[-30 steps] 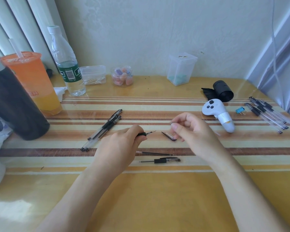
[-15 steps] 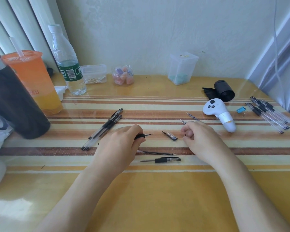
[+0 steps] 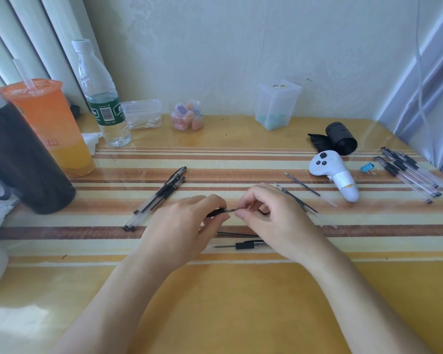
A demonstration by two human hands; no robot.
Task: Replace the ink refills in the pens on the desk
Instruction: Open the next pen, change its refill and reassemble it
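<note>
Left hand (image 3: 182,226): curling round the black grip of a pen (image 3: 216,212), holding it just above the desk (image 3: 241,302) at the centre of the frame.
Right hand (image 3: 276,221): pinching the pen's front end between thumb and forefinger, just beside the left fingertips. It may be gripping the tip piece, but the fingers are hiding it.
Loose refill (image 3: 237,234): lying on the desk just below the hands, partly under them.
Half-built pen (image 3: 244,245): lying beside the loose refill, nearer the bottom of the frame.
Spare refills (image 3: 301,183): lying slantwise right of centre, one running behind the right hand's knuckles.
Left pens (image 3: 159,198): lying together, slanting, left of centre.
Right pens (image 3: 414,175): lying bundled at the right edge.
Controller (image 3: 335,172): lying between the spare refills and a blue clip (image 3: 367,167).
</note>
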